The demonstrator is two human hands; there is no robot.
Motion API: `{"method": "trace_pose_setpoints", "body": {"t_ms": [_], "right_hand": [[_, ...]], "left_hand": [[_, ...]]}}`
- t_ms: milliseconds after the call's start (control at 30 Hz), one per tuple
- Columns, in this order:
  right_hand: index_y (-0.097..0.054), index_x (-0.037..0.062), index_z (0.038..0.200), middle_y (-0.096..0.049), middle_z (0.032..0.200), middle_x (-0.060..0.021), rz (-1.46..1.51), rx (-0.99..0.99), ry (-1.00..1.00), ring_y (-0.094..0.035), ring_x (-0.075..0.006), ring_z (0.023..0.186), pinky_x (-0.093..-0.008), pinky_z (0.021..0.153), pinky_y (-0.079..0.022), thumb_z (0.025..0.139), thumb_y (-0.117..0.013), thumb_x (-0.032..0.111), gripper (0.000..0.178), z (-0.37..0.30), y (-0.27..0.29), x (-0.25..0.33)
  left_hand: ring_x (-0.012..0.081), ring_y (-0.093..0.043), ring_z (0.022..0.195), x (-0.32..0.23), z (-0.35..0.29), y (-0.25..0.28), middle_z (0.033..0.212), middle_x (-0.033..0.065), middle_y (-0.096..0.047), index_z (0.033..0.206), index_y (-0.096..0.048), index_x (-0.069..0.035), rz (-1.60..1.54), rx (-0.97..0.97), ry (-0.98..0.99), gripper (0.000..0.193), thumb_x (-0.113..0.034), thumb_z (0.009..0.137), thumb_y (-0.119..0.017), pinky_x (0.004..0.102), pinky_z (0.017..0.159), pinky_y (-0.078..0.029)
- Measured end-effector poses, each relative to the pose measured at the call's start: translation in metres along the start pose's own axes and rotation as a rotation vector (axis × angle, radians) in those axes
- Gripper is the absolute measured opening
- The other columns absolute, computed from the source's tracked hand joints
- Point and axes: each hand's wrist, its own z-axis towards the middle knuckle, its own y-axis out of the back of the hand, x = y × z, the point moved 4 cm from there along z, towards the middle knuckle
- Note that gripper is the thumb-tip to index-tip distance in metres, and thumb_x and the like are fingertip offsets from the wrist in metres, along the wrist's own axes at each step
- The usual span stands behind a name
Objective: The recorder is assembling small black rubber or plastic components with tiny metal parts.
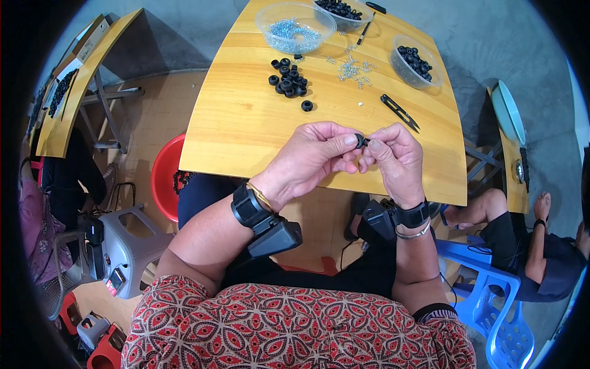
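Above the near edge of the wooden table point(246, 132), my two hands meet in front of me. My left hand point(304, 154) is closed, its thumb and forefinger pinching a round black cap-like part point(359, 141). Close against it, my right hand point(399, 157) pinches a small dark piece point(367, 142) that touches or enters the round part; fingertips hide most of it. One loose black round part point(307, 106) lies beyond my left hand, with a pile of similar parts point(287, 80) behind it. Black thread snips point(399, 113) lie beyond my right hand.
Small clear pieces point(353, 71) are scattered mid-table. A clear bowl point(264, 27) holds bluish pieces; two others point(399, 71) hold black parts. A dark pen-like tool point(365, 31) lies at the back. A red basin point(161, 178) stands left, a blue plastic chair point(491, 277) right. Other people sit on both sides.
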Motion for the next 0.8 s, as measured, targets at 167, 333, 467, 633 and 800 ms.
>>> {"method": "trace_pose_setpoints", "body": {"t_ms": [167,333,467,633,800], "right_hand": [[-0.047,-0.0009,0.082,-0.054,0.067,-0.0058,-0.051,0.015,0.001,-0.053,-0.0099,0.054,-0.0213,0.050,-0.046,0.081,-0.053,0.004,0.008,-0.0010,-0.0005,0.0023],[-0.047,-0.0006,0.081,-0.054,0.067,-0.0055,-0.055,0.023,0.023,-0.053,-0.0094,0.055,-0.0205,0.050,-0.045,0.080,-0.054,0.003,0.008,-0.0014,-0.0021,0.0033],[-0.048,0.0004,0.080,-0.054,0.067,-0.0042,-0.145,0.035,0.080,-0.052,-0.0081,0.055,-0.0194,0.050,-0.043,0.080,-0.054,0.002,0.006,-0.0019,-0.0034,0.0058],[-0.049,0.0014,0.076,-0.054,0.066,-0.0029,-0.319,0.023,0.174,-0.050,-0.0068,0.055,-0.0190,0.049,-0.041,0.079,-0.054,0.000,0.006,-0.0037,-0.0046,0.0051],[-0.050,0.0012,0.076,-0.054,0.065,-0.0033,-0.365,-0.003,0.281,-0.050,-0.0066,0.055,-0.0192,0.048,-0.041,0.079,-0.053,-0.001,0.005,-0.0042,-0.0077,0.0066]], "left_hand": [[0.0132,-0.057,0.058,0.0001,0.0010,0.0012,0.077,0.0095,-0.060,0.091,-0.057,0.002,0.107,-0.057,-0.042,0.015,-0.007,0.079,-0.055,0.0222,0.056,-0.050],[0.0133,-0.057,0.058,-0.0003,0.0001,0.0001,0.077,0.0098,-0.060,0.090,-0.057,0.002,0.122,-0.055,-0.043,0.014,-0.007,0.079,-0.055,0.0225,0.056,-0.050],[0.0132,-0.057,0.058,0.0015,0.0000,0.0007,0.077,0.0100,-0.060,0.090,-0.057,0.002,0.114,-0.054,-0.038,0.015,-0.007,0.080,-0.055,0.0225,0.055,-0.050],[0.0128,-0.056,0.058,0.0043,-0.0002,0.0044,0.078,0.0096,-0.059,0.091,-0.057,0.002,0.086,-0.037,-0.020,0.015,-0.009,0.081,-0.054,0.0224,0.055,-0.050],[0.0120,-0.056,0.058,0.0042,0.0010,0.0046,0.078,0.0080,-0.059,0.093,-0.057,0.001,0.066,-0.051,-0.013,0.016,-0.009,0.081,-0.054,0.0217,0.056,-0.050]]}}
